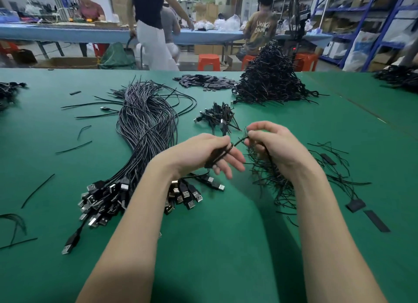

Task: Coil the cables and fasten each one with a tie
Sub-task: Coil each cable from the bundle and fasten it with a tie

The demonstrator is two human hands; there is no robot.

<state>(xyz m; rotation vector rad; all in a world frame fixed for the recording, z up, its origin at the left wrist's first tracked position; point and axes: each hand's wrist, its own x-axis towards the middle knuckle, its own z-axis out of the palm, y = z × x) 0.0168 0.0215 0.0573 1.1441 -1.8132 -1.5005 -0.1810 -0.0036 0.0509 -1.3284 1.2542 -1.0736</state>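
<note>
Hands: left (204,152) grips coiled cable (218,154); right (274,144) pinches tie (239,142).

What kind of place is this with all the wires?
Probably a small factory or packing workshop. A big bundle of USB cables and a heap of coiled ones lie on the green worktable, with storage shelves behind.

Both bare forearms reach forward and angle in toward each other, wrists raised. The left hand (203,153) is turned back-up, its thumb and forefinger pinching something, the other fingers spread loosely downward and to the right. The right hand (271,144) sits just beside it, slightly higher, knuckles up, fingers curled inward with thumb and forefinger tips pressed together in a pinch.
</note>
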